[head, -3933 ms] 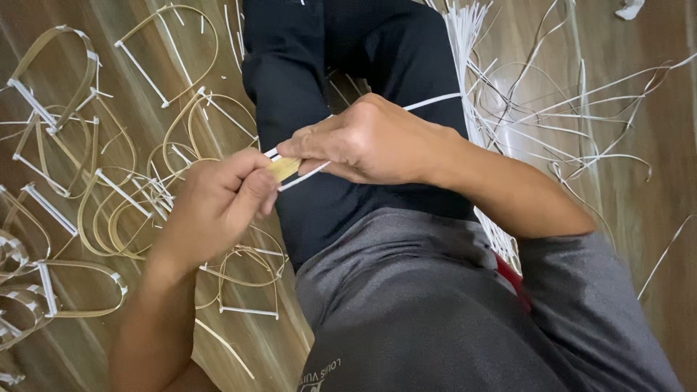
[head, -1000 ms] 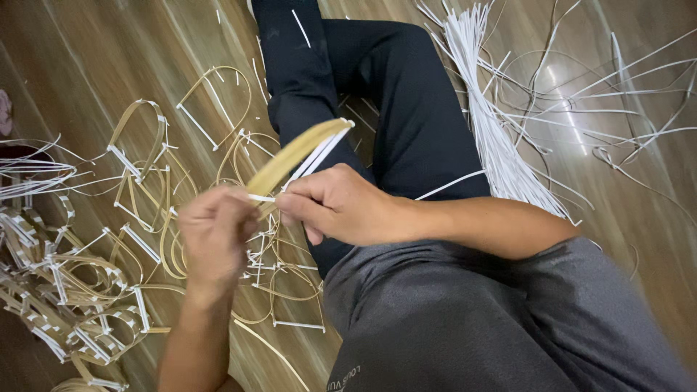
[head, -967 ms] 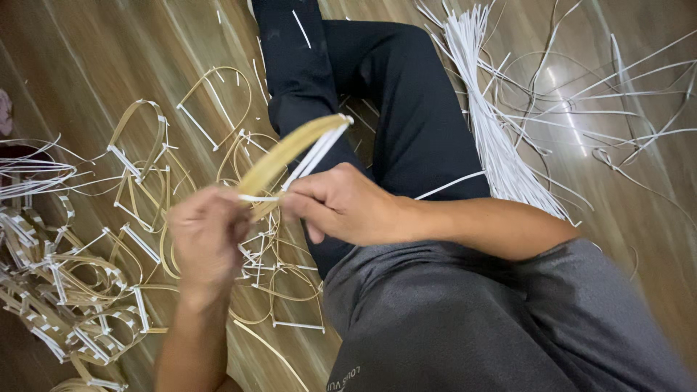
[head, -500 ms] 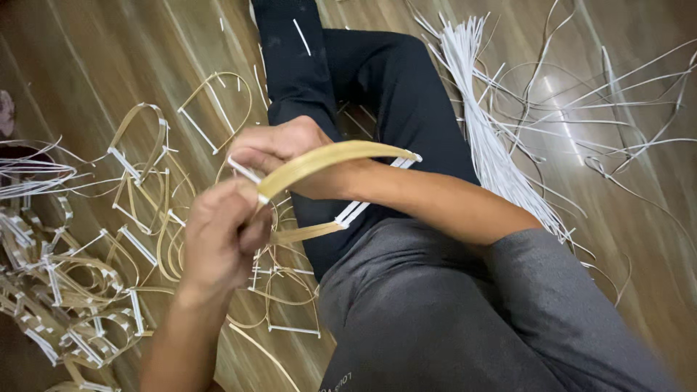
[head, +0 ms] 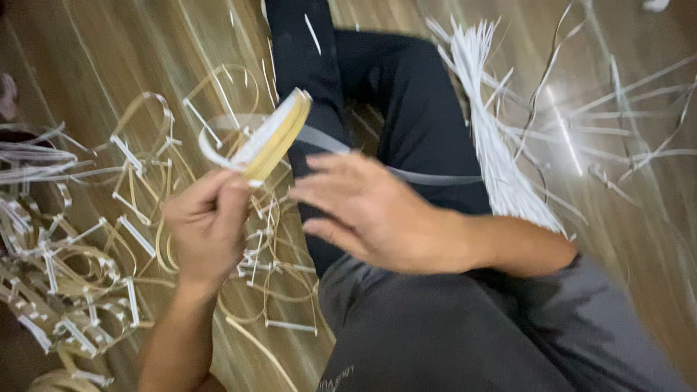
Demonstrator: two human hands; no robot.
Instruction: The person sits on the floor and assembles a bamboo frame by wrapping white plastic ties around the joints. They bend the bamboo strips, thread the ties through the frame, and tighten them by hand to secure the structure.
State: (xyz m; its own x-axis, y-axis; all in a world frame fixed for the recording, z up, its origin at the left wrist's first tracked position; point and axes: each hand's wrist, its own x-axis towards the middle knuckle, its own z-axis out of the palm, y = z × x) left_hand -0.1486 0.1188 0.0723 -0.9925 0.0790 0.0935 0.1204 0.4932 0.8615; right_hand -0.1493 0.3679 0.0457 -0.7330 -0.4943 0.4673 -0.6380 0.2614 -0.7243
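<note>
— Where do we have the bamboo strip loop (head: 270, 136)?

— Pinched in our left hand (head: 207, 221), raised over the floor's finished loops (head: 80, 268). Our right hand (head: 363, 210) hovers beside it, fingers spread, gripping nothing.

— Then we should probably keep that pinch firm so the loop can't spring open.

No packages, labels, signs or screens are seen around the bamboo loop (head: 272, 138). Only a small patch of pale print is found on the grey shirt (head: 450, 334), well below the loop at the bottom edge; it is too blurred to be made out.
</note>
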